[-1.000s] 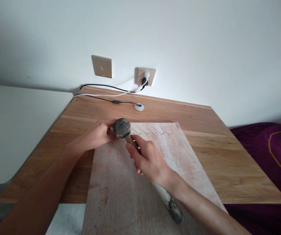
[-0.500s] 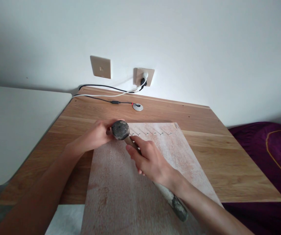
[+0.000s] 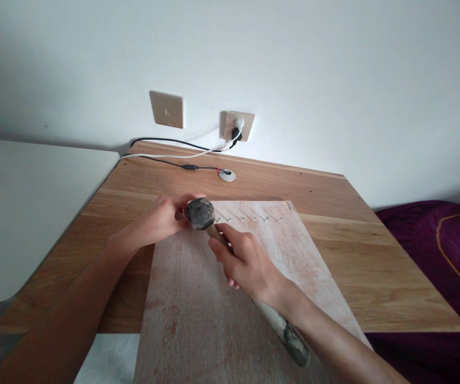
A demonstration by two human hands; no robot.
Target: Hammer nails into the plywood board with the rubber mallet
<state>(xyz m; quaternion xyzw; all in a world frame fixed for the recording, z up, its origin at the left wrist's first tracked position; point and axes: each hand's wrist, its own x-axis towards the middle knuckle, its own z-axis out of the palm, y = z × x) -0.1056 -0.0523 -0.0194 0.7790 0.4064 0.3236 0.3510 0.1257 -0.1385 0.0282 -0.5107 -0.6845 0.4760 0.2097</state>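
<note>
A pale, reddish-stained board [image 3: 198, 309] lies on a wooden desk [image 3: 358, 266], reaching over its near edge. Several small nails [image 3: 254, 218] stand in a row along the board's far edge. My right hand [image 3: 246, 264] is wrapped round the wooden handle of a hammer, close behind its dark round head [image 3: 200, 213]. The head hangs over the board's far left corner. My left hand [image 3: 161, 218] sits at that corner with its fingers pinched together just behind the hammer head; what they pinch is hidden.
Two wall plates [image 3: 166, 109] are on the white wall, one with plugs in it. Black and white cables [image 3: 174, 154] run along the desk's back to a round cable hole [image 3: 227, 174]. A white surface [image 3: 25, 213] adjoins at left, a purple bedcover [image 3: 434, 256] at right.
The hammer head has dipped and come back by a small amount over the same corner. Both hands have stayed where they were.
</note>
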